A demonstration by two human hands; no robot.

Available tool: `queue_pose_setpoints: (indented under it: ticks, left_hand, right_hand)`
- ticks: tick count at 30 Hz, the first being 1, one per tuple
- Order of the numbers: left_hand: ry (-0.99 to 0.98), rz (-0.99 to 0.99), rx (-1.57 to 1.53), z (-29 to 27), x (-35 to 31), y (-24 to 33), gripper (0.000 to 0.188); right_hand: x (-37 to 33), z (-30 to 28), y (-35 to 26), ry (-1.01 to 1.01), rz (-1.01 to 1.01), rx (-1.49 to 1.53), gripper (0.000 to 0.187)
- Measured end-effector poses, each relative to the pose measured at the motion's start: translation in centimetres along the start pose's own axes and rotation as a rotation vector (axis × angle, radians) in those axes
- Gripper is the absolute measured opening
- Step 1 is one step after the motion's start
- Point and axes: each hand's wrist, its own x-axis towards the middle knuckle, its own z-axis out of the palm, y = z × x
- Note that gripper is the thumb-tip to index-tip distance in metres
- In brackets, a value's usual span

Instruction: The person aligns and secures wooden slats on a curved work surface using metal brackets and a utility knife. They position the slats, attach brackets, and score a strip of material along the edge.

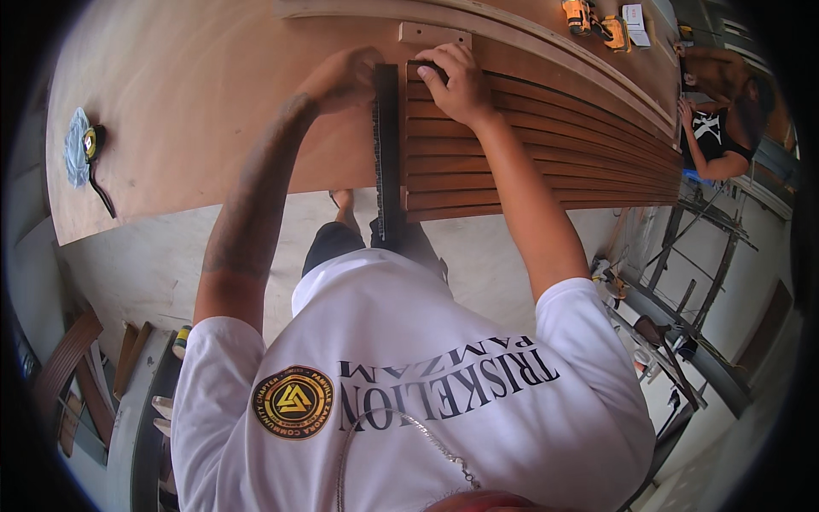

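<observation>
A brown slatted wood panel (529, 145) lies on the workbench, its slats running left to right. My right hand (461, 85) is at the panel's far left corner, fingers bent over the edge and thumb on top. Just left of the panel, a long dark strip (388, 145) with a rough, ridged left edge runs from the far side past the bench's near edge toward my body. My left hand (345, 78) is closed at the strip's far end, its fingers curled and partly hidden. A narrow gap separates strip and panel.
Behind my right hand sits a small wood block (435, 35), with long wood strips (546, 38) beyond. Orange power tools (597, 24) lie at the far right. A tape measure (97, 139) and clear plastic (77, 149) lie left on the plywood top (213, 102). Another person (725, 128) is at right.
</observation>
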Motion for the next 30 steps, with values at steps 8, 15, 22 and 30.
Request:
queue_pose_setpoints:
  ticks: [8, 15, 22, 30]
  left_hand:
    - [0.047, -0.048, -0.336, 0.7, -0.8, -3.2, 0.060]
    - [0.136, -0.046, -0.335, 1.4, -1.9, -1.7, 0.060]
    - [0.216, -0.036, -0.421, 1.7, -3.6, 0.0, 0.056]
    - [0.246, -0.115, -0.522, 1.8, -6.2, 0.3, 0.058]
  right_hand:
    - [0.0, 0.2, -0.1, 0.017, 0.014, -0.021, 0.016]
    - [0.1, 0.2, 0.0, 0.015, 0.007, -0.027, 0.016]
    - [0.1, 0.1, -0.1, -0.012, 0.026, -0.026, 0.015]
    - [0.4, 0.0, -0.5, -0.026, 0.037, 0.009, 0.015]
